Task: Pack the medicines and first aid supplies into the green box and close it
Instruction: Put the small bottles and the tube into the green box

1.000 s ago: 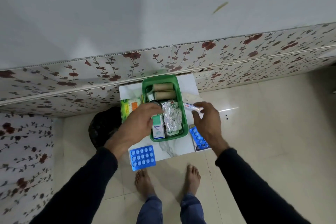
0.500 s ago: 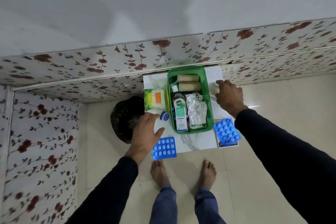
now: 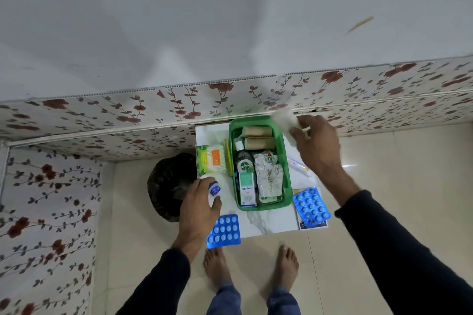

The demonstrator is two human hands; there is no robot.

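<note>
The open green box (image 3: 288, 161) stands on a small marble-topped table (image 3: 266, 222). Inside lie two tan bandage rolls (image 3: 257, 137), a Dettol bottle (image 3: 243, 161), an Optibex carton (image 3: 247, 189) and a foil pack (image 3: 268, 176). My left hand (image 3: 201, 207) is closed around a small white jar with a blue label (image 3: 214, 190) at the table's left edge. My right hand (image 3: 316, 146) holds a blurred white wad of cotton (image 3: 284, 120) above the box's far right corner. A cotton-bud pack (image 3: 211, 160) lies left of the box.
Two blue tablet blisters lie on the table, one at the front left (image 3: 225, 231) and one at the right (image 3: 311, 206). A thin tube (image 3: 298, 165) rests right of the box. A dark bag (image 3: 170, 184) sits on the floor left of the table. My bare feet (image 3: 252, 263) stand before it.
My left hand has closed on the small white jar at the table's left edge. My right hand has lifted a white cotton wad from the table's far right toward the box's corner.
</note>
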